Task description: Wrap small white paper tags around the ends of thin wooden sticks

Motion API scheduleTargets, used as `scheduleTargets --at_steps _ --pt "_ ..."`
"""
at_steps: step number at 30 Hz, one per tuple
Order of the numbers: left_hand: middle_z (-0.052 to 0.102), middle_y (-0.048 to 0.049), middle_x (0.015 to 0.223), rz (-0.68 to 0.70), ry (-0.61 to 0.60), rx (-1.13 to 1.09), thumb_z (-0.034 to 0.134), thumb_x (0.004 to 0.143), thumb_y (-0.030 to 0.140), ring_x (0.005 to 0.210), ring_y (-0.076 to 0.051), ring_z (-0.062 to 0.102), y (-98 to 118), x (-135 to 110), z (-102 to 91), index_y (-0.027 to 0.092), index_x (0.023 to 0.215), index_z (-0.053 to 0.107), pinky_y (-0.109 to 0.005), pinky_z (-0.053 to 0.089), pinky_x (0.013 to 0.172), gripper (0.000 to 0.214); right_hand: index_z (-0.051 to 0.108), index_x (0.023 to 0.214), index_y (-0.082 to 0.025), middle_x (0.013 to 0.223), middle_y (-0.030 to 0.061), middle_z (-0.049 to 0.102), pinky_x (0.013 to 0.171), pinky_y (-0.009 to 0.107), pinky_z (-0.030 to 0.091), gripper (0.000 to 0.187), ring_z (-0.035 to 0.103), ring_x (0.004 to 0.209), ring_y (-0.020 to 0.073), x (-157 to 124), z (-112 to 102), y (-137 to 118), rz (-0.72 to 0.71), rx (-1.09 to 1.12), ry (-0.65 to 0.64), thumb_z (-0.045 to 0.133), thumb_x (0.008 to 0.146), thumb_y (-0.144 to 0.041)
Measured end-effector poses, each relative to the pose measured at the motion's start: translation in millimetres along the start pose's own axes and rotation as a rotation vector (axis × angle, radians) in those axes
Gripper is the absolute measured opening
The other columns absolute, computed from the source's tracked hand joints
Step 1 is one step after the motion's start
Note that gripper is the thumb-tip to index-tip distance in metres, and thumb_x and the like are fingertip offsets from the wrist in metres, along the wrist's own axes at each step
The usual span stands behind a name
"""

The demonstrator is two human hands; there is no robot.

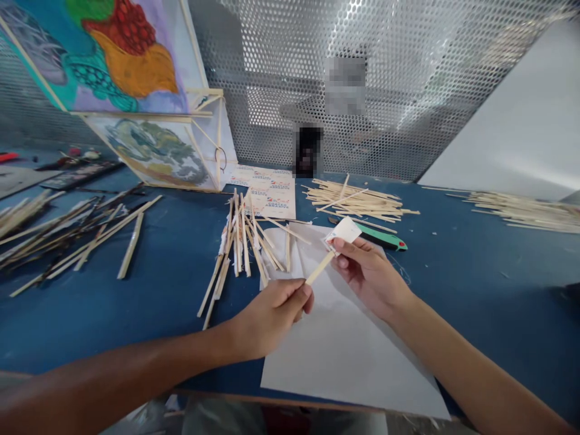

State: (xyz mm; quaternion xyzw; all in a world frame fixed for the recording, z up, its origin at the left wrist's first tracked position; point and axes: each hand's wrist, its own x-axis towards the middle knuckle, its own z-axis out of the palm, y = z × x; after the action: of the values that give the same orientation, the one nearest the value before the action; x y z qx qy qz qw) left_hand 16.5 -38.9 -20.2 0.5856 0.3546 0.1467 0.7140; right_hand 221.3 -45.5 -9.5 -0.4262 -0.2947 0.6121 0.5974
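Left hand holding stick, right hand pinching paper, possibly sandpaper

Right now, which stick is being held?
The stick in the left hand, end at the white card in the right hand; other loose sticks lie unheld.

The held strip was bare, pale wood with a matt face, and the folded abrasive paper showed a dull white backing. The printed coated-abrasive sheet had a flat paper finish, as did the plain white sheet. Bundled strips were raw wood, rough with torn paper scraps; the piled strips looked dry and unvarnished. The utility knife had a smooth plastic handle. The blue tabletop was smooth, faintly sheened, and the perforated panel was shiny metal.
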Motion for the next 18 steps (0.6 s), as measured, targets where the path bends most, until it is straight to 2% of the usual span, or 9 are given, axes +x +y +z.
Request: scheduleTargets --at_steps 5,9,11,14,18 --pt "0.026 0.0107 0.055 -0.003 0.028 0.014 0.042 0.102 0.050 0.045 -0.007 0.019 -2 -1 1.2 0.019 0.078 0.050 -0.019 0.018 0.041 0.040 0.079 0.082 -0.017 0.066 -0.0018 0.052 0.056 0.015 0.039 0.019 0.041 0.061 0.0054 -9 9 13 0.062 0.031 0.010 0.086 0.075 -0.034" --pt "0.028 0.0107 0.054 -0.017 0.027 -0.014 0.043 0.102 0.053 0.044 -0.006 0.018 -2 0 1.1 0.019 0.078 0.052 -0.018 0.016 0.039 0.043 0.075 0.068 -0.015 0.057 -0.0020 0.049 0.052 0.021 0.035 0.026 0.037 0.056 0.0069 -10 16 20 0.145 -0.050 -0.083 0.087 0.072 -0.037" --pt "0.028 0.0108 0.054 -0.034 0.038 -0.022 0.043 0.101 0.052 0.042 -0.005 0.017 -1 1 0.5 0.018 0.077 0.051 -0.018 0.015 0.038 0.043 0.076 0.070 -0.015 0.057 -0.0024 0.050 0.052 0.021 0.032 0.024 0.037 0.056 0.0066 -6 13 16 0.076 -0.069 -0.032 0.086 0.073 -0.037" --pt "0.027 0.0110 0.054 -0.053 0.027 -0.028 0.045 0.101 0.052 0.041 -0.004 0.016 2 2 -0.5 0.019 0.076 0.051 -0.017 0.013 0.037 0.043 0.079 0.084 -0.018 0.062 -0.0020 0.053 0.055 0.021 0.033 0.020 0.042 0.060 0.0070 -1 7 9 -0.043 -0.063 0.036 0.083 0.079 -0.037" --pt "0.026 0.0111 0.054 -0.070 0.004 -0.086 0.047 0.100 0.053 0.042 -0.005 0.014 5 3 -1.0 0.019 0.078 0.052 -0.017 0.012 0.037 0.041 0.077 0.074 -0.016 0.057 -0.0027 0.049 0.054 0.023 0.030 0.024 0.038 0.055 0.0068 -2 8 10 0.079 -0.167 -0.124 0.082 0.079 -0.038"
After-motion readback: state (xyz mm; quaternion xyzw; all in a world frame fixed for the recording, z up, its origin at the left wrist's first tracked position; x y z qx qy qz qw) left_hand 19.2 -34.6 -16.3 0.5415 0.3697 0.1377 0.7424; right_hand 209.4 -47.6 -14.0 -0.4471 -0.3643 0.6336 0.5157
